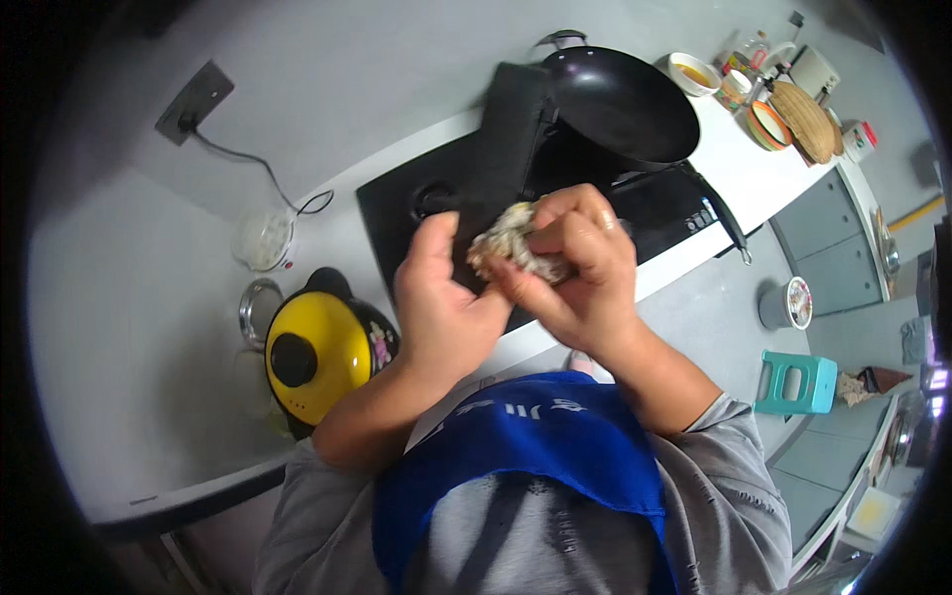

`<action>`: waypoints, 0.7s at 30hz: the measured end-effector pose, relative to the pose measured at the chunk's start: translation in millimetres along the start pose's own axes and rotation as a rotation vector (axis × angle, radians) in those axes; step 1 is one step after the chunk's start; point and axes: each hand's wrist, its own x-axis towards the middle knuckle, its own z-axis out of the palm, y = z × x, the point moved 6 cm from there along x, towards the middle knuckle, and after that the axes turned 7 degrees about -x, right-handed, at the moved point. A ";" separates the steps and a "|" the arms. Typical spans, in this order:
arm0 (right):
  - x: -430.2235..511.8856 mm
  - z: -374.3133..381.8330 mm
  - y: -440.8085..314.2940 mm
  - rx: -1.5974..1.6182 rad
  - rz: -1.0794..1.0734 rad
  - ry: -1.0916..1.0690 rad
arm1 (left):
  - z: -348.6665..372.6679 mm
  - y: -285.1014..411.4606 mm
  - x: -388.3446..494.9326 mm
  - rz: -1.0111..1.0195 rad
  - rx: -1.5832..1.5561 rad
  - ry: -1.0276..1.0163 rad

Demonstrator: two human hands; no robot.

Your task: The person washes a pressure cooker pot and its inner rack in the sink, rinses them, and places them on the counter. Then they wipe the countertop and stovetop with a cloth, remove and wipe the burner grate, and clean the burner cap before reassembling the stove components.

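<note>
Both my hands meet in front of me, over the near part of a black glass cooktop [387,216]. My right hand [584,260] has its fingers closed on a pale, soft, lumpy piece of something with brownish edges [513,238]; I cannot tell what it is. My left hand [450,305] touches its lower left side, thumb raised and apart, its other fingers mostly hidden. Beyond my hands a black wok [625,104] sits on the cooktop. A dark, blurred upright panel [509,134] stands left of the wok.
Left of the cooktop stands a black pot with a yellow lid [323,335], beside a small clear container [264,242] and a cord. Bowls [693,74], jars and a woven basket [803,123] line the right counter. A teal stool [796,383] and a bucket [785,305] stand on the floor.
</note>
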 end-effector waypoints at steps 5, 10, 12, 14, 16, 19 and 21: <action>-19.5 -55.2 25.0 -0.110 0.015 0.088 | -8.0 29.8 -6.4 -0.173 0.203 0.081; -73.2 -125.9 54.2 0.096 0.134 -0.073 | 34.7 74.6 8.7 0.292 0.244 -0.021; -98.5 -156.0 64.6 0.114 0.219 -0.150 | 69.1 83.7 17.9 0.447 0.237 -0.079; -126.3 -198.0 71.4 0.107 0.311 -0.201 | 111.2 97.2 33.5 0.588 0.203 -0.199; -144.6 -252.9 83.5 0.069 0.420 -0.179 | 163.6 102.6 61.7 0.417 0.053 -0.225; -191.6 -322.8 93.7 0.013 0.607 -0.074 | 263.7 90.1 94.9 0.250 -0.183 -0.463; -223.3 -369.5 110.2 -0.014 0.781 0.048 | 349.1 68.1 126.6 0.234 -0.146 -0.608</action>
